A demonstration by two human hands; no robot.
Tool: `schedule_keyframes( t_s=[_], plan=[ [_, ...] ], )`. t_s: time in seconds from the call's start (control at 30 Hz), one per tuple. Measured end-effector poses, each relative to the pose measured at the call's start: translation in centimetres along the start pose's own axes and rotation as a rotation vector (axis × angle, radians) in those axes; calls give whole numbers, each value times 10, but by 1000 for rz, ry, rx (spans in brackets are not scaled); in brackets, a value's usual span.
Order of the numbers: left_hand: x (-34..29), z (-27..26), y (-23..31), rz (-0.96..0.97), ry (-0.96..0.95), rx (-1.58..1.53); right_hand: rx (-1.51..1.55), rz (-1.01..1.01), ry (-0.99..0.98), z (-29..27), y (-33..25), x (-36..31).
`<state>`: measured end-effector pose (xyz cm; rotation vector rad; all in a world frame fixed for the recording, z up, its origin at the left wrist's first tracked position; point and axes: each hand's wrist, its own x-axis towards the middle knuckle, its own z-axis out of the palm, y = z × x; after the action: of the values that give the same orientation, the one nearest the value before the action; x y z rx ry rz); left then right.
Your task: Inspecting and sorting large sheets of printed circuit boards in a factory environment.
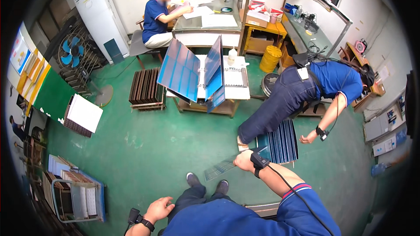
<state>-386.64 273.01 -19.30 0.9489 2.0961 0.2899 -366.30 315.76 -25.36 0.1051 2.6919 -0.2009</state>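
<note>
My right hand is closed on the edge of a thin, see-through-looking panel with a grid pattern, held low in front of my body, above my shoes. A rack of upright blue panels stands on the floor just beyond that hand. My left hand hangs beside my left leg with its fingers loosely stretched and nothing in them. Both my wrists carry black straps with small devices.
A co-worker bends over at the right, beside the rack. Ahead stands a small table with large blue panels. Another person sits at a desk. A blue cart, dark slotted racks and a fan stand leftward.
</note>
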Motion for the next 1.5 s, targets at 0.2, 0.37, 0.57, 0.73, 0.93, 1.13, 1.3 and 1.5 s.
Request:
schedule_keyframes(
  t_s=[0.2, 0.37, 0.57, 0.73, 0.93, 1.13, 1.3, 1.5],
  plan=[
    [38, -23, -9, -25, -3, -9, -99, 11, -112, -30, 37, 34],
    [82, -59, -16, -8, -2, 34, -214, -39, -248, -70, 55, 70],
    [105, -84, -18, -77, 137, -59, -270, -138, -273, -60, 74, 123],
    [104, -70, 5, -200, 197, -163, -258, -194, -280, -31, 97, 164],
    [90, -52, 38, -242, 109, -174, -187, -277, -247, -23, 114, 181],
    [70, -34, 39, -328, 144, -196, -157, -333, -309, -25, 100, 197],
    [107, -48, 36, -145, 80, -176, -444, 357, -358, 328, 210, 275],
    [111, -53, 49, -247, 99, -185, -605, 163, -506, 338, 170, 294]
  ],
)
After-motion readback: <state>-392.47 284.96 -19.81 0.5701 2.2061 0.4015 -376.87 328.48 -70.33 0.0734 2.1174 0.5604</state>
